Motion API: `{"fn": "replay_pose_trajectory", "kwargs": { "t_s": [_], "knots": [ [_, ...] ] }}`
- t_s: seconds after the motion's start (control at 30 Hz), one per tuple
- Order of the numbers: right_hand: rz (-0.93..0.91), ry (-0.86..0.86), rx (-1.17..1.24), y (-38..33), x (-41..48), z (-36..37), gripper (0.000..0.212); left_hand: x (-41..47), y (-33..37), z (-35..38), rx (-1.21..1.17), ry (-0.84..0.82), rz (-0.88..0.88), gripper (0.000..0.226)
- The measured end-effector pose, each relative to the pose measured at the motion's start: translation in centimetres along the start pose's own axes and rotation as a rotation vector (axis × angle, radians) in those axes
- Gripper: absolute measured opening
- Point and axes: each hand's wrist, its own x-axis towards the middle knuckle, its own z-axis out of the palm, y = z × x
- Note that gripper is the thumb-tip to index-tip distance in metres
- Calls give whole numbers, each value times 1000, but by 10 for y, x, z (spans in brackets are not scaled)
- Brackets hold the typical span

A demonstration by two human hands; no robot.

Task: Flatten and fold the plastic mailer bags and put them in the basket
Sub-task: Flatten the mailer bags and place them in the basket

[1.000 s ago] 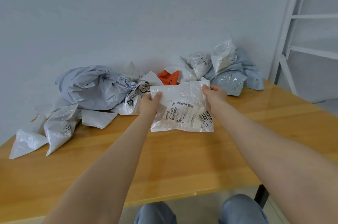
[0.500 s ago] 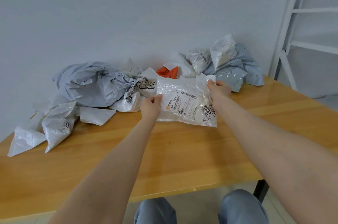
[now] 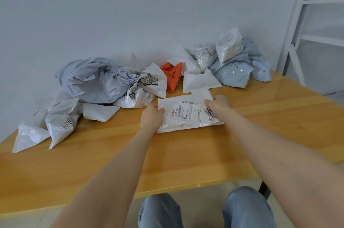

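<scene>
A white plastic mailer bag (image 3: pixel 186 116) with a barcode label lies almost flat on the wooden table (image 3: pixel 111 153). My left hand (image 3: pixel 151 117) holds its left edge, thumb on top. My right hand (image 3: pixel 216 104) grips the bag near its upper right part, fingers curled on the plastic. Behind it lie more crumpled mailers: a large grey one (image 3: pixel 93 80), a white one printed "GIRL" (image 3: pixel 152 80), an orange one (image 3: pixel 172 76), and a grey-white heap (image 3: pixel 232 62) at the back right. No basket is in view.
Several small white mailers (image 3: pixel 55 125) lie at the table's left end. A white metal frame (image 3: pixel 301 22) stands to the right of the table. The wall runs close behind the bags. My knees show below the table's front edge.
Both hands have brought the labelled mailer down from the air onto the table, where it now lies flatter. The bags behind it are uncovered.
</scene>
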Motion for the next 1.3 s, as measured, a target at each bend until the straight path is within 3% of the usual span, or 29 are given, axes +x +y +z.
{"fn": "replay_pose_trajectory", "kwargs": {
  "t_s": [0.1, 0.17, 0.3, 0.47, 0.57, 0.73, 0.93, 1.17, 1.3],
  "knots": [
    [-25, 8, -132, 1, 0, 2, 45, -4, 3, -3, 386, -81, -22, 38],
    [-47, 36, -180, 1, 0, 3, 50, -4, 10, -5, 505, -47, -7, 40],
    [-166, 178, -271, -4, 4, 4, 49, 1, 23, 0, 396, 99, 250, 40],
    [-401, 126, -447, -13, 0, 8, 42, 6, 40, 17, 343, -59, 471, 49],
    [-487, -30, -649, -13, -3, 15, 47, 8, 37, 26, 400, -178, 455, 50],
    [-429, -204, -817, -7, -7, 24, 52, 2, 25, 37, 505, -318, 402, 51],
    [-428, -205, -856, -5, -9, 23, 52, -6, 19, 43, 518, -318, 345, 52],
    [-587, -52, -1042, -19, -9, 29, 55, -9, 18, 48, 613, -308, 326, 53],
    [-618, -111, -1182, -16, -13, 34, 57, -10, 17, 49, 624, -299, 316, 54]
  ]
}}
